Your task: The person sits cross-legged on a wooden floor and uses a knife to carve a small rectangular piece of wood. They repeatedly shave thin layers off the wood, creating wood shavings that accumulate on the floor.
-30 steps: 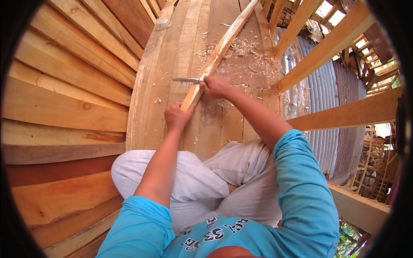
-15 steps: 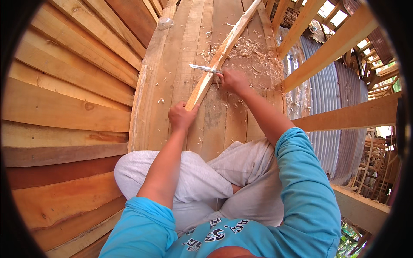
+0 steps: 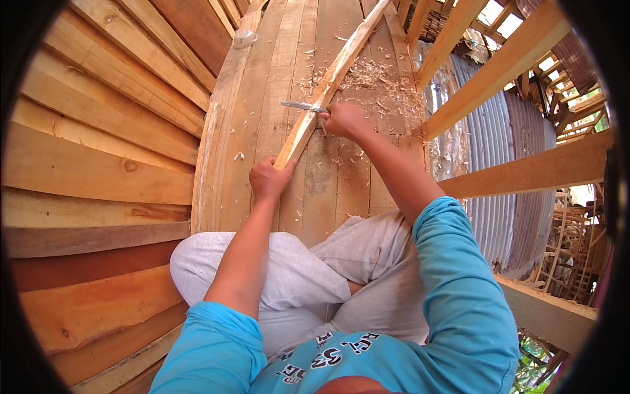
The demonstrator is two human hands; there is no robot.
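Head view, single entry.

- Wooden strip [image 3: 328, 85]: long, pale, narrow. Runs from the centre toward 1 o'clock, lying on the plank floor [image 3: 289, 59].
- Left hand [image 3: 269, 178]: just left of centre. Fingers curled shut around the strip's near end, seemingly pressing it down, which would steady it against the cutting stroke.
- Right hand [image 3: 344, 119]: at 12 o'clock from the left hand, further up the strip. Closed in a fist on the handle of a knife [image 3: 300, 106].
- Knife: blade points toward 9 o'clock, laid across the strip's edge; the low angle suits shaving thin curls rather than chopping.
- Wood shavings [image 3: 380, 88]: scattered at 12 to 1 o'clock, thickest right of the strip beside the right hand.
- Wall planks [image 3: 98, 151]: stacked horizontally, 8 to 11 o'clock, some darker red-brown.
- Beams [image 3: 525, 172]: bare timber framing at 1 to 3 o'clock, corrugated metal sheet [image 3: 489, 144] behind.
- Person: seated cross-legged, light grey trousers [image 3: 289, 276], blue sleeves at 6 o'clock.
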